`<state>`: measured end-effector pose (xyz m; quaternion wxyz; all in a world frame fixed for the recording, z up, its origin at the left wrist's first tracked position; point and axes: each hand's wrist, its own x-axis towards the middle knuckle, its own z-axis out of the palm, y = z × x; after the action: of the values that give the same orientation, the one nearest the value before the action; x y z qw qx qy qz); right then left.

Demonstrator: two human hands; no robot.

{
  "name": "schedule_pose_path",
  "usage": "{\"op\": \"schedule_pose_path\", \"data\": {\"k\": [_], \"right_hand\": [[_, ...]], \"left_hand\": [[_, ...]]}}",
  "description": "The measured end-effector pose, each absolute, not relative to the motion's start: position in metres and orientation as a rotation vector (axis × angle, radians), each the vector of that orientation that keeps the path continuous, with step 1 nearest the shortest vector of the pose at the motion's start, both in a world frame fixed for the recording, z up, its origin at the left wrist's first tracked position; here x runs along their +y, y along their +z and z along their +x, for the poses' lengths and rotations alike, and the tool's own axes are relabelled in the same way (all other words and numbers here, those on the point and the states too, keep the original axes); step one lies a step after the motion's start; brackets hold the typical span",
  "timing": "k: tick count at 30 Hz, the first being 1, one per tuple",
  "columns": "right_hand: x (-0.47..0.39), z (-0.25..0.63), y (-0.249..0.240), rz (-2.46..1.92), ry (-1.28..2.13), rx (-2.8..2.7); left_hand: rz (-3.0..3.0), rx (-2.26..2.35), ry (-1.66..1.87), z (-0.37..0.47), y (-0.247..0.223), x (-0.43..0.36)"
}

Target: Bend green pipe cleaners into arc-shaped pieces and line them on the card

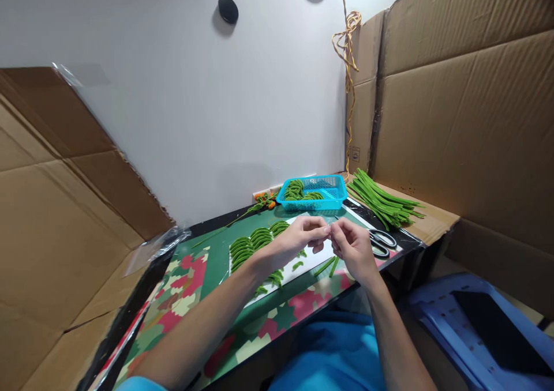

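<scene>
My left hand [309, 233] and my right hand [350, 242] meet fingertip to fingertip above a white board [259, 294]. Both are pinched closed; whatever lies between the fingertips is too small to make out. Curved green pieces [242, 251] lie in rows on the board, partly hidden under my left hand and forearm. Below my right hand, short green stems [325, 266] rest at the board's edge. Black-handled scissors [381, 242] lie just right of my right hand.
Behind my hands stands a blue basket [311, 205] with more green pieces. A bundle of long green stems [383, 199] lies at the right. Orange flowers [265, 197] are beside the basket. Cardboard walls [467, 108] flank the table. A blue stool [489, 327] stands lower right.
</scene>
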<state>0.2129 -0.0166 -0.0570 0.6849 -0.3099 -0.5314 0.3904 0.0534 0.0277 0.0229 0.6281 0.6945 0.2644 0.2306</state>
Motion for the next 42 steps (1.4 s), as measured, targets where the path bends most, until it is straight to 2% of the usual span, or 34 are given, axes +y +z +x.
{"op": "schedule_pose_path", "data": {"k": [5,9,13,16,23,29,34,42], "right_hand": [[-0.018,0.206,-0.049,-0.624,1.054,-0.983],[-0.017,0.203,-0.047,-0.575,1.246,-0.905],[-0.016,0.212,-0.048,-0.576,1.391,-0.921],[-0.019,0.222,-0.046,-0.574,1.443,-0.958],[-0.029,0.232,-0.037,-0.667,1.063,-1.177],[-0.027,0.233,-0.043,-0.683,1.0,-1.211],[-0.027,0.233,-0.046,-0.736,0.803,-1.169],[-0.024,0.234,-0.051,-0.812,0.589,-1.158]], "left_hand": [[1.849,0.719,0.678,0.059,0.025,0.018],[2.457,0.745,0.827,0.057,0.026,0.012],[3.276,0.489,0.784,0.052,0.022,0.016],[3.499,0.346,0.772,0.052,0.017,0.019],[2.877,0.63,0.867,0.058,0.02,0.011],[2.641,0.677,0.801,0.058,0.024,0.01],[1.934,0.642,0.559,0.059,0.024,0.022],[1.842,0.62,0.545,0.058,0.022,0.026]]}}
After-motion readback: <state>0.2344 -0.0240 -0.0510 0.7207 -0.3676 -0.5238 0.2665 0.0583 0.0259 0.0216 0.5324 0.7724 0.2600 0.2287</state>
